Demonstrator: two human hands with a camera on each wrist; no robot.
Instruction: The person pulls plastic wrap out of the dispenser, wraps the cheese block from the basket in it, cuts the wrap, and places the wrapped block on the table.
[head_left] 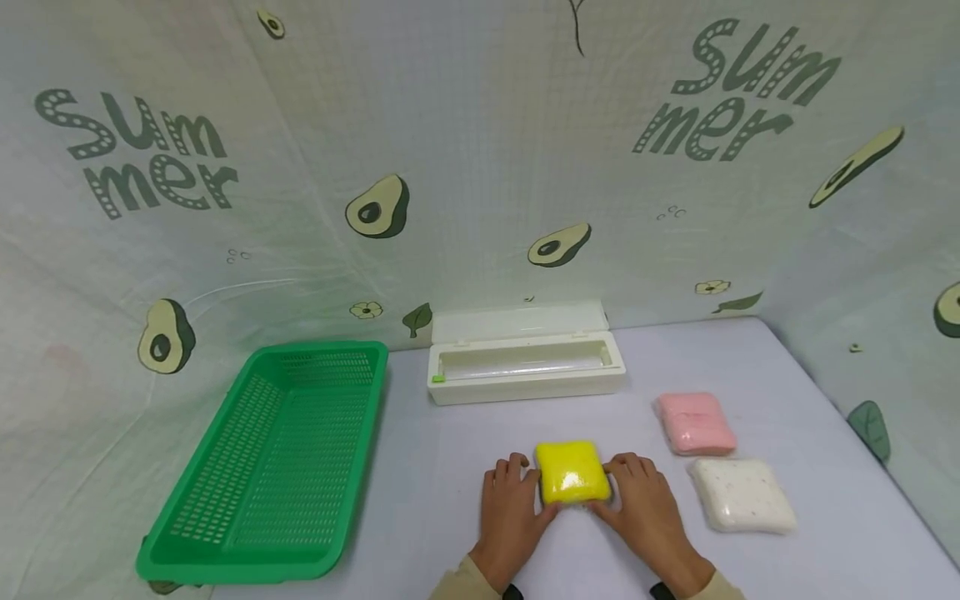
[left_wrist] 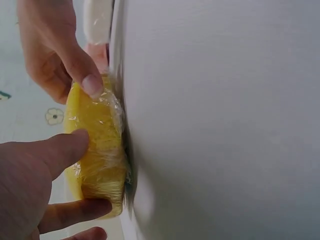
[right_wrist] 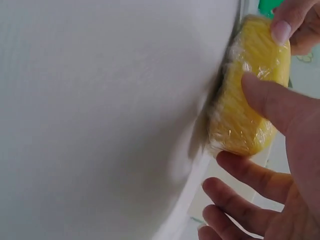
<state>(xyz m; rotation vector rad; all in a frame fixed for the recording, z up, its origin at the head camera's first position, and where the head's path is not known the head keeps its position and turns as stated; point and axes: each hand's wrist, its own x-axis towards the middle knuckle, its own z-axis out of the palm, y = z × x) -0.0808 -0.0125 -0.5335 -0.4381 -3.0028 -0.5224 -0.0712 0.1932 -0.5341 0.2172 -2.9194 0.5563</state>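
A yellow, soft-cornered block (head_left: 573, 472), wrapped in clear cling film, sits on the white table between both hands. My left hand (head_left: 509, 518) holds its left side, thumb on the near face and index finger at the left end. My right hand (head_left: 647, 517) grips the right side in the same way. In the left wrist view, the film on the block (left_wrist: 102, 150) is wrinkled and bunched toward the underside. The right wrist view shows the right thumb (right_wrist: 270, 100) pressing the film-covered near face, with the other fingers spread beyond the block's end.
Behind the block stands a white cling film dispenser (head_left: 528, 387) with its lid raised. A green slotted basket (head_left: 348, 500) is at the left. Film-wrapped pink (head_left: 696, 423) and white blocks (head_left: 742, 495) lie at the right. A printed cloth (head_left: 465, 150) hangs behind the table.
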